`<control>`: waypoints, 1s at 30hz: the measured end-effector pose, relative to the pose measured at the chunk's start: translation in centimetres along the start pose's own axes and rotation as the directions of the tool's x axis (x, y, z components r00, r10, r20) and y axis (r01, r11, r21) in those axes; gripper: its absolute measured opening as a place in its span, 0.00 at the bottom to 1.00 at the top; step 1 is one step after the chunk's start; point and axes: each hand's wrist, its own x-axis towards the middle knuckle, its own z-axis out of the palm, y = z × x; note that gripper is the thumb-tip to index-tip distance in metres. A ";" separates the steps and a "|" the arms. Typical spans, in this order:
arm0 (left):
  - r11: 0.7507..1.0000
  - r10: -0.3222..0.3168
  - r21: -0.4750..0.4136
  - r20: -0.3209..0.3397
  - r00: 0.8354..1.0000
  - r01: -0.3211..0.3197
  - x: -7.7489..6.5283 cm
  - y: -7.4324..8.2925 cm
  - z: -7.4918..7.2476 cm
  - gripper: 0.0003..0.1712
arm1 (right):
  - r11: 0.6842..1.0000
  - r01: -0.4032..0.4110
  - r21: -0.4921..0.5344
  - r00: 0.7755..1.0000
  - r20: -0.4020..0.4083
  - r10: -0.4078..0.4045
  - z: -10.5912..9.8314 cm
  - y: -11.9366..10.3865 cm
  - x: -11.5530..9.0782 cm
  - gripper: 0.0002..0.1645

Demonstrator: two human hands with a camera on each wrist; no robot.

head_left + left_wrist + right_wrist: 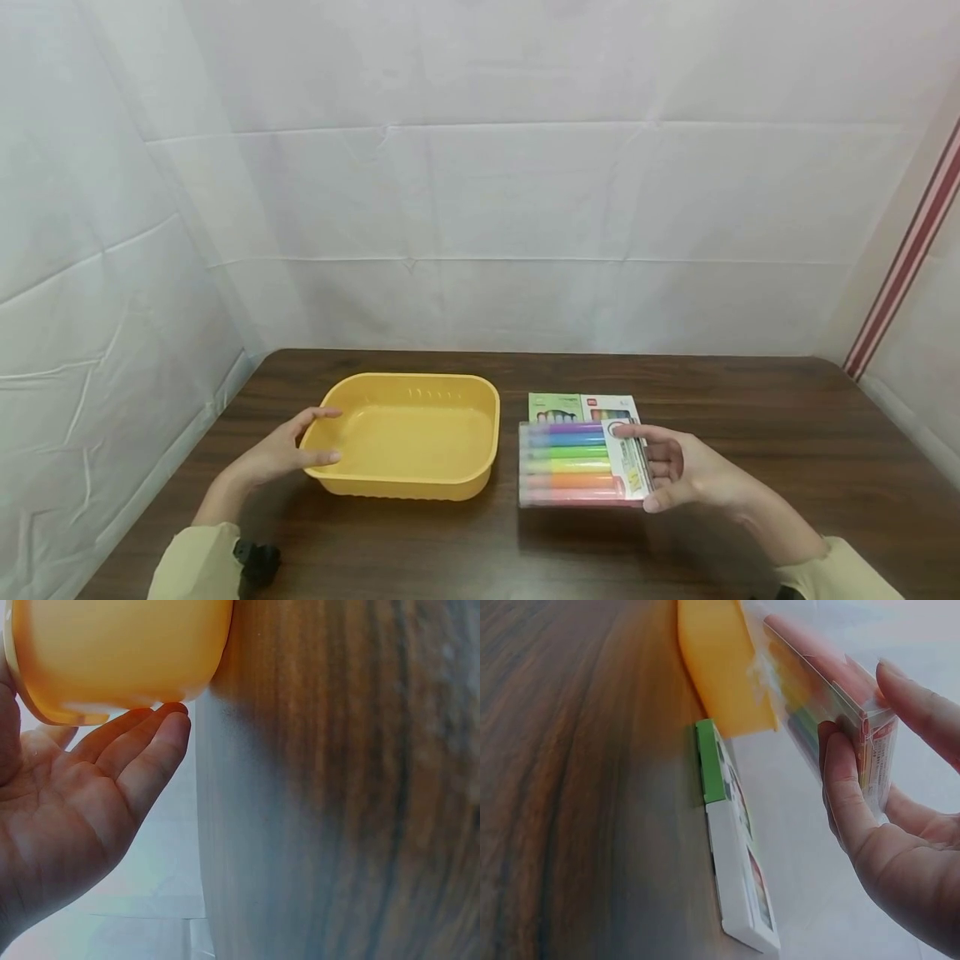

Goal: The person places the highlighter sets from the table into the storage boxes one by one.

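The yellow basket rests on the brown table. Right of it, above the table, your clear case holds a row of thick markers, purple through pink, partly hiding a green box and a white box. Your left hand grips the basket's rim; your right hand pinches the case's end between thumb and fingers.
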 end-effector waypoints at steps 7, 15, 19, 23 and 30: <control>1.000 0.004 0.012 -0.004 1.000 -0.004 0.1 -0.1 0.0 0.40 | 0.999 0.027 0.018 1.000 0.015 -0.027 0.2 -0.3 0.6 0.44; 1.000 -0.010 0.005 0.009 1.000 0.010 0.1 -0.1 0.0 0.40 | 0.999 0.046 -0.005 0.999 0.011 -0.046 0.6 -0.6 1.5 0.45; 1.000 -0.008 0.003 0.017 1.000 0.008 0.2 -0.1 0.1 0.41 | 0.999 0.040 -0.011 0.999 -0.002 -0.040 0.8 -0.8 1.9 0.46; 1.000 0.001 -0.001 0.017 1.000 -0.001 0.2 -0.1 0.1 0.40 | 0.999 0.034 -0.015 0.999 -0.021 -0.034 1.1 -1.0 2.4 0.45; 1.000 0.001 0.010 0.003 1.000 -0.001 0.0 0.0 0.2 0.40 | 0.999 0.032 -0.001 0.999 -0.030 -0.032 1.5 -1.0 3.5 0.47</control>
